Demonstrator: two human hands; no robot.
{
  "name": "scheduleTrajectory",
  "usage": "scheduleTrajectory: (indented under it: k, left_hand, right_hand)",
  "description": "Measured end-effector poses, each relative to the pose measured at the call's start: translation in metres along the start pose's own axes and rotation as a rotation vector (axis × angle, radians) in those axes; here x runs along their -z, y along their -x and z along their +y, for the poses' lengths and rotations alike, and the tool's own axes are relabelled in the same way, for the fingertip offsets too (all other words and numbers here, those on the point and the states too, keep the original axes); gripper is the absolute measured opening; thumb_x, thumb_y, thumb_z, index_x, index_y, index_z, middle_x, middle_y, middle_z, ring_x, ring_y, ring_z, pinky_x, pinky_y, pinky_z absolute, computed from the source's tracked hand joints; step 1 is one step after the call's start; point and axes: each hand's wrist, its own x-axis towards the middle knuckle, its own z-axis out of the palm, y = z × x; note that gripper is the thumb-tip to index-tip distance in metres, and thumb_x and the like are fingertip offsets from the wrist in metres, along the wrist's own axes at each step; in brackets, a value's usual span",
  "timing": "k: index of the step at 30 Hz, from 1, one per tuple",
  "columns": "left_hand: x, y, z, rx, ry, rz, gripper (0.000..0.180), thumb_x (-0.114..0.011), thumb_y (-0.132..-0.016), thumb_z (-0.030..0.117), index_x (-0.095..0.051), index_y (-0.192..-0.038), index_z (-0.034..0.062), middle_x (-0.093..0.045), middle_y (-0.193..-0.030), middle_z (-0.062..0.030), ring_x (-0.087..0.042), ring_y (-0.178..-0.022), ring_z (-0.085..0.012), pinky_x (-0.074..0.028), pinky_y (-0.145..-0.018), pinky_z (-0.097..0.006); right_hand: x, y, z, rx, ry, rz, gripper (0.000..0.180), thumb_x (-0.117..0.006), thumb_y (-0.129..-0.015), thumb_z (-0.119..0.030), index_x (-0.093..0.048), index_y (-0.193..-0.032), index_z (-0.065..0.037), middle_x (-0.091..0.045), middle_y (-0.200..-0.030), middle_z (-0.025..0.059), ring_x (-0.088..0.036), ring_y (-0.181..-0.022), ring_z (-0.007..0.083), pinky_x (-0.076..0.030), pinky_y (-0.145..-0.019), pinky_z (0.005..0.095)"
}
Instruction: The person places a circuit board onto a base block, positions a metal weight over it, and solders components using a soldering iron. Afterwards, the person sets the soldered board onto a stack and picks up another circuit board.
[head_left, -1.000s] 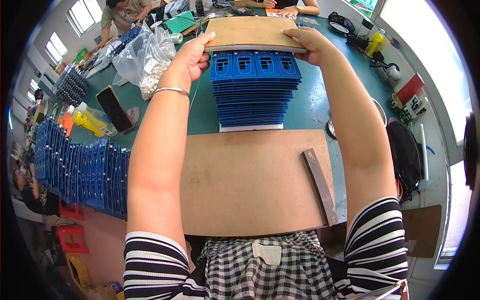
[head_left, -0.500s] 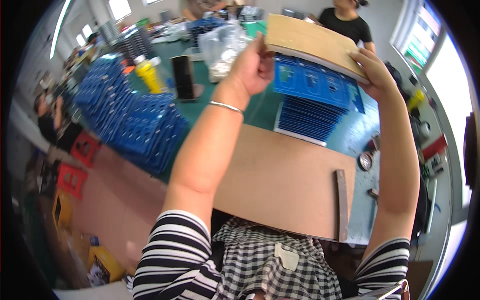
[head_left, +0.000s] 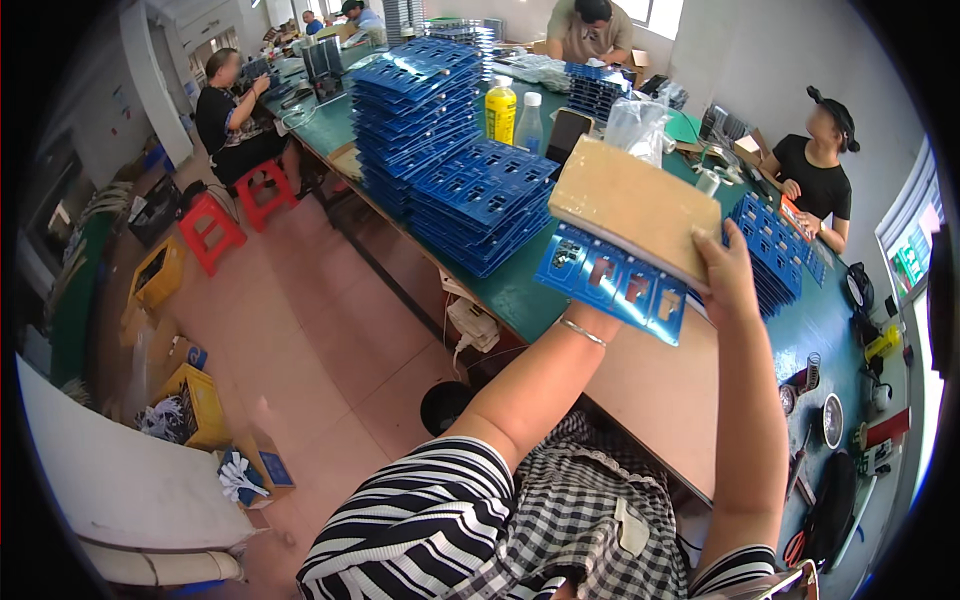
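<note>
My right hand (head_left: 725, 270) grips the right end of a tan flat board (head_left: 635, 205), thumb on its top face. A blue circuit board panel (head_left: 610, 285) with several cut-outs sticks out from under the tan board, tilted toward me. My left forearm reaches up below that panel, a bangle (head_left: 583, 332) on its wrist. The panel covers my left hand, so its fingers and grip cannot be seen. Both pieces are held above the table, over a brown sheet (head_left: 660, 385) at its near edge.
Tall stacks of blue circuit panels (head_left: 415, 130) stand left of my hands; another stack (head_left: 765, 250) is at the right. Behind are a yellow bottle (head_left: 500, 110), a clear bottle (head_left: 529, 125) and a phone (head_left: 568, 132). Co-workers sit around the green table (head_left: 520, 290). Red stools (head_left: 212, 232) stand on the floor.
The view has swung left. My left hand has left the tan board's left end and gone beneath the blue panel. The right hand keeps its hold; the board has come lower and closer.
</note>
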Motion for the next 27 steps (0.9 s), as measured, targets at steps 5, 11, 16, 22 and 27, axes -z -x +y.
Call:
scheduleTrajectory:
  k: [5,11,16,22,27]
  left_hand:
    - [0.01,0.022,0.012,-0.027,0.014,0.03,0.041,-0.04,-0.103,0.037,-0.05,-0.133,0.0105,-0.057,-0.129,-0.0125,-0.059,-0.114,-0.0244,-0.052,-0.094,-0.039]
    - [0.02,0.029,0.018,-0.018,0.003,0.034,0.043,-0.039,-0.103,0.037,-0.048,-0.135,0.0107,-0.055,-0.131,-0.0128,-0.056,-0.117,-0.0249,-0.049,-0.096,-0.039]
    - [0.027,0.03,0.016,-0.007,0.003,0.025,0.043,-0.039,-0.103,0.038,-0.047,-0.136,0.0108,-0.053,-0.133,-0.013,-0.054,-0.119,-0.0254,-0.047,-0.097,-0.039]
    - [0.033,0.033,0.014,0.012,0.025,0.044,0.044,-0.038,-0.103,0.038,-0.045,-0.138,0.011,-0.05,-0.135,-0.0133,-0.052,-0.121,-0.0259,-0.044,-0.099,-0.038]
    - [0.03,0.035,0.01,0.037,0.034,0.041,0.045,-0.037,-0.103,0.039,-0.044,-0.139,0.0111,-0.048,-0.137,-0.0135,-0.05,-0.123,-0.0264,-0.042,-0.101,-0.038]
  right_hand:
    - [-0.021,0.021,0.025,-0.137,0.061,-0.003,0.078,-0.064,-0.091,-0.015,-0.017,-0.152,-0.002,-0.058,-0.124,0.0189,-0.064,-0.103,0.023,-0.055,-0.077,0.0326]
    - [-0.026,0.02,0.043,-0.098,0.299,0.098,0.067,-0.058,-0.093,-0.024,-0.027,-0.149,-0.005,-0.059,-0.121,0.0135,-0.062,-0.094,0.0167,-0.05,-0.066,0.0282]
    - [-0.024,0.016,0.051,-0.102,0.234,0.079,0.062,-0.056,-0.094,-0.016,-0.029,-0.148,-0.001,-0.06,-0.119,0.0167,-0.062,-0.099,0.0186,-0.052,-0.076,0.0296]
    - [-0.014,0.012,0.035,-0.266,-0.028,0.173,0.042,-0.051,-0.098,-0.022,-0.046,-0.139,-0.016,-0.062,-0.1,0.0013,-0.055,-0.075,0.0105,-0.045,-0.057,0.0287]
    - [0.008,0.011,0.015,-0.238,-0.1,0.175,0.037,-0.047,-0.099,-0.022,-0.046,-0.134,-0.012,-0.059,-0.1,0.0019,-0.053,-0.077,0.0119,-0.042,-0.058,0.0289]
